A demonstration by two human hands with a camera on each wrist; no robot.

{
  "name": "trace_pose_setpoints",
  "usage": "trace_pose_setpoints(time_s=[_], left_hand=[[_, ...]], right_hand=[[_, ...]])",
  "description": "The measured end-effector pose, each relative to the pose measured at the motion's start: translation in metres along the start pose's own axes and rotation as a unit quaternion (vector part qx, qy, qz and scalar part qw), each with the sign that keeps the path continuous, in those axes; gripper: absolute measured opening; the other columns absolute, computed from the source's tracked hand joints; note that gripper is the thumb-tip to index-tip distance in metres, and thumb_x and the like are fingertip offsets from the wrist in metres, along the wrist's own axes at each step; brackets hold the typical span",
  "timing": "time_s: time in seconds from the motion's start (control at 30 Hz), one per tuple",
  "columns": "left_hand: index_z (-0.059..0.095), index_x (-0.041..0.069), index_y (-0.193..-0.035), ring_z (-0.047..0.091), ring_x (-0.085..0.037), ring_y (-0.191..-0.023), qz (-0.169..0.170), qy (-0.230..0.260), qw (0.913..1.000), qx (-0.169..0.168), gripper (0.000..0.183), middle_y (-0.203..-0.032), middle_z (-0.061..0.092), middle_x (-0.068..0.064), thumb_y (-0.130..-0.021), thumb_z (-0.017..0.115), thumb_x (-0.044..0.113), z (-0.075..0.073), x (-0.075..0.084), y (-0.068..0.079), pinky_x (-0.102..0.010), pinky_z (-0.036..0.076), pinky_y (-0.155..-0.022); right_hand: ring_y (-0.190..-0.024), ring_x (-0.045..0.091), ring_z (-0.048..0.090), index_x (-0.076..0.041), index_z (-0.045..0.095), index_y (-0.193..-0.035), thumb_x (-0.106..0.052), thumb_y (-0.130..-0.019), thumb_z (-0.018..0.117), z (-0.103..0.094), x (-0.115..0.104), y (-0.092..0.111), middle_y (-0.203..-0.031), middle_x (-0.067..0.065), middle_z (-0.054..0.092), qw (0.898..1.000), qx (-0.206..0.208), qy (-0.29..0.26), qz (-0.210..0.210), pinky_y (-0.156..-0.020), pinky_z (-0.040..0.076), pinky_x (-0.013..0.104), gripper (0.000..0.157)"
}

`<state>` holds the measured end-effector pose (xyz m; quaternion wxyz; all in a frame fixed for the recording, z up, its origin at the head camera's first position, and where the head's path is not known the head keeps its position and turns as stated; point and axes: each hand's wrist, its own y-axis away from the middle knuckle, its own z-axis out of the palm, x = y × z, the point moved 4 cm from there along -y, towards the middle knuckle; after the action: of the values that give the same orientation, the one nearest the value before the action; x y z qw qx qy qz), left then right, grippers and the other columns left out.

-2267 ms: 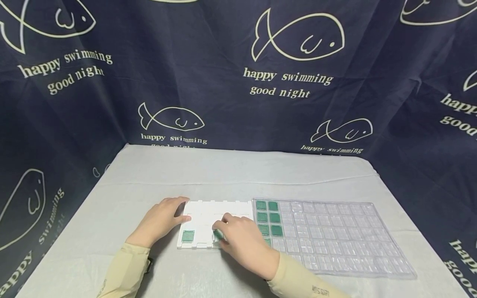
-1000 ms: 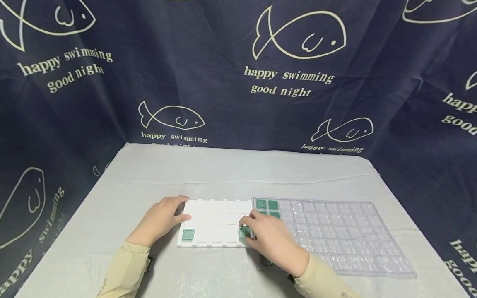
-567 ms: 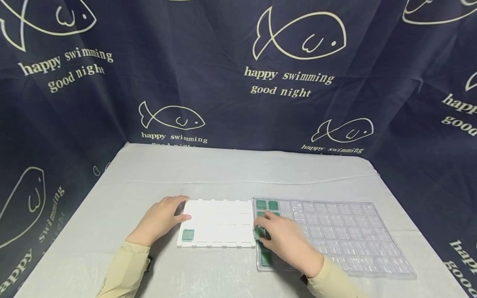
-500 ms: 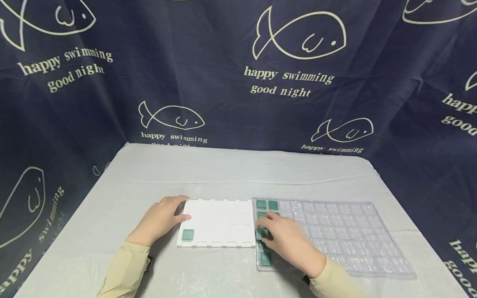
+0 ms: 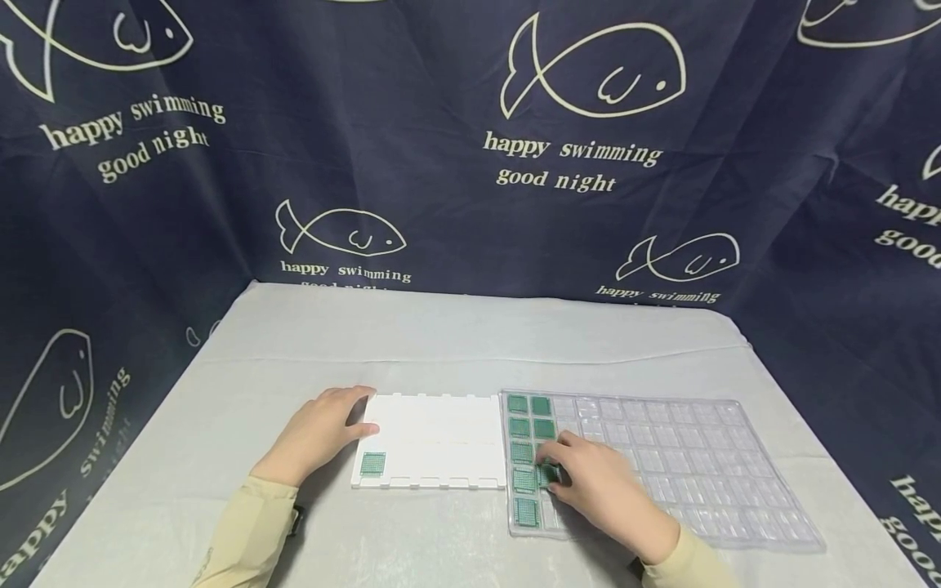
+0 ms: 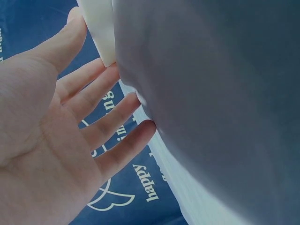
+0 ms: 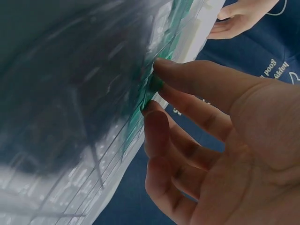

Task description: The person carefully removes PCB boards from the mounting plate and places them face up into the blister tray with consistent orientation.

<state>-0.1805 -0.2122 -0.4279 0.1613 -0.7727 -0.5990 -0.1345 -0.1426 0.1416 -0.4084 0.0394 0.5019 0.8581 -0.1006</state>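
Note:
My right hand (image 5: 606, 490) pinches a small green perforated circuit board (image 5: 547, 477) between thumb and fingers, at the second column of a clear plastic compartment tray (image 5: 706, 465). In the right wrist view, the thumb and fingertips meet at the green board (image 7: 153, 88), close over the tray. Several similar green boards (image 5: 524, 479) fill the tray's left column, and others lie in the second column. My left hand (image 5: 319, 429) rests at the left edge of a white flat panel (image 5: 441, 445), its fingers nearly straight. One green board (image 5: 372, 464) lies on the panel's near left corner.
The panel's right edge stands against the tray's left edge on the white-covered table (image 5: 426, 335). Dark blue fabric (image 5: 456, 147) with fish prints hangs behind and at both sides.
My right hand has carried a green board from the white panel rightward over the tray's left column to its second column. The left hand stays at the panel's edge.

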Motion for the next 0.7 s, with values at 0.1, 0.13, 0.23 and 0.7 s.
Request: trace_pose_setpoints(time_s=[0.1,0.13,0.23,0.7], left_hand=[[0.063,0.005,-0.134,0.062,-0.04,-0.125,0.0,0.0,1.0,-0.001,0.054,-0.133,0.069,-0.014,-0.089,0.078,0.031,0.0,-0.0002,0.0001,-0.059,0.051,-0.103],[0.063,0.005,-0.134,0.061,-0.04,-0.126,-0.001,0.0,1.0,-0.001,0.054,-0.133,0.069,-0.014,-0.089,0.078,0.031,-0.0001,-0.0002,0.0002,-0.059,0.051,-0.103],[0.063,0.005,-0.134,0.061,-0.04,-0.126,-0.002,0.0,1.0,-0.002,0.054,-0.134,0.068,-0.014,-0.089,0.078,0.031,-0.0003,-0.0004,0.0002,-0.059,0.051,-0.104],[0.062,0.004,-0.134,0.061,-0.042,-0.127,-0.004,-0.003,1.0,-0.004,0.055,-0.135,0.067,-0.016,-0.089,0.077,0.031,-0.0005,0.0009,0.0002,-0.06,0.05,-0.105]], right_hand=[[-0.062,0.0,0.041,-0.024,0.072,-0.096,-0.015,-0.07,0.091,-0.0002,0.0028,0.0032,-0.082,-0.011,0.06,1.0,-0.002,-0.001,0.006,-0.051,0.037,0.017,0.033],[-0.062,0.0,0.04,-0.024,0.072,-0.096,-0.015,-0.07,0.091,-0.0002,0.0033,0.004,-0.082,-0.011,0.06,1.0,-0.003,-0.001,0.006,-0.051,0.036,0.017,0.033],[-0.062,-0.001,0.039,-0.024,0.072,-0.096,-0.015,-0.07,0.091,-0.0007,0.0039,0.0055,-0.082,-0.011,0.061,1.0,-0.004,0.0,0.007,-0.051,0.036,0.016,0.034],[-0.063,0.001,0.04,-0.027,0.072,-0.097,-0.019,-0.07,0.091,0.0,0.0055,0.0069,-0.084,-0.014,0.06,1.0,-0.016,0.003,0.019,-0.051,0.036,0.018,0.034]])
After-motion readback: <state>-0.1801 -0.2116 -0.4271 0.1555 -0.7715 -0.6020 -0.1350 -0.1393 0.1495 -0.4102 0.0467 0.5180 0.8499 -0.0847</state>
